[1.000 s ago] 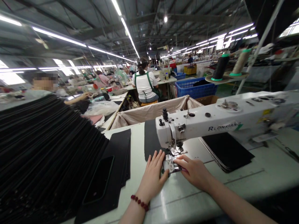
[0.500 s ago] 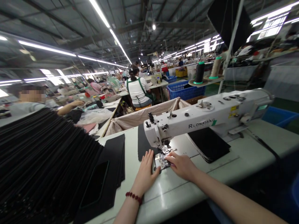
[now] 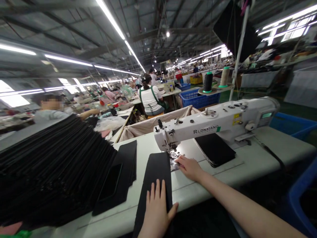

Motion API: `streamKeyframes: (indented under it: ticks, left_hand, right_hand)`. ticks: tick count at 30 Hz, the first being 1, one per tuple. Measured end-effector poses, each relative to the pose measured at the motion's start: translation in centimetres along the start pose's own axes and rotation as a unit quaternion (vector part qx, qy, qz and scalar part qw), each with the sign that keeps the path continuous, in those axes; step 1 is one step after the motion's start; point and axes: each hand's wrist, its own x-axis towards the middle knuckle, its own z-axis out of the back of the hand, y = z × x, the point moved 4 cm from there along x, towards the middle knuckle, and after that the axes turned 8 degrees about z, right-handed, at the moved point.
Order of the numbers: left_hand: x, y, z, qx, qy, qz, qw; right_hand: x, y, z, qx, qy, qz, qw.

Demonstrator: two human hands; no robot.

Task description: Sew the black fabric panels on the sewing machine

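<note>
My left hand (image 3: 157, 211) lies flat with fingers spread on a long black fabric panel (image 3: 158, 168). That panel stretches from beside the needle toward the table's front edge, its near end partly under my hand and forearm. My right hand (image 3: 190, 169) is closed in a pinch at the metal needle plate (image 3: 174, 165), just right of the panel. Whatever its fingertips hold, if anything, is hidden. Above them is the head of a white sewing machine (image 3: 195, 130). A stack of black pieces (image 3: 215, 150) rests on the table behind my right hand, under the machine arm.
A tall pile of black panels (image 3: 52, 165) fills the left side. Beside it, a phone (image 3: 111, 182) lies on more black panels (image 3: 128, 162). Two thread cones (image 3: 208, 82) stand behind the machine. Blue crates (image 3: 198, 97) and co-workers (image 3: 150, 97) are farther back.
My left hand has moved from beside the needle plate toward me. The black panel now reaches from the needle area to the front edge. My right hand stays by the plate.
</note>
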Motion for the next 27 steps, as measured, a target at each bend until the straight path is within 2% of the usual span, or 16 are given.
streamKeyframes:
  ticks: [4,6,8,11,14,17,18,20,23,27]
  left_hand:
    - [-5.8,0.9,-3.7,0.042,0.031,-0.044,0.998]
    - [-7.3,1.0,-4.1,0.041,0.028,-0.085,0.995]
    - [-7.5,0.7,-3.4,0.03,0.029,-0.134,0.99]
    - [-6.0,-0.1,-1.3,0.017,0.039,-0.18,0.983]
    - [-3.6,-1.1,0.6,0.009,0.017,-0.153,0.988]
    - [-1.4,-3.6,1.4,-0.034,0.003,-0.154,0.987]
    - [-0.8,-4.9,1.4,-0.056,0.003,-0.162,0.985]
    - [0.3,-7.7,1.3,-0.103,0.008,-0.18,0.978]
    - [1.6,-11.6,1.1,-0.167,0.012,-0.182,0.969]
    - [2.8,-14.4,1.2,-0.203,0.005,-0.153,0.967]
  right_hand:
    - [-2.3,1.9,-0.2,0.02,0.028,0.039,0.999]
    - [-4.6,2.7,-0.4,0.027,0.042,0.043,0.998]
    - [-7.2,3.0,-0.3,0.033,0.039,0.018,0.999]
    - [-11.1,2.3,0.7,0.06,0.006,-0.042,0.997]
    - [-14.3,0.7,2.4,0.116,-0.07,-0.094,0.986]
    - [-17.0,-1.4,3.8,0.15,-0.179,-0.17,0.957]
    - [-17.8,-2.1,4.0,0.156,-0.198,-0.197,0.947]
    - [-19.0,-2.8,3.9,0.164,-0.194,-0.241,0.937]
    - [-19.9,-2.9,3.3,0.152,-0.156,-0.26,0.941]
    - [-19.8,-2.0,2.9,0.128,-0.128,-0.253,0.95]
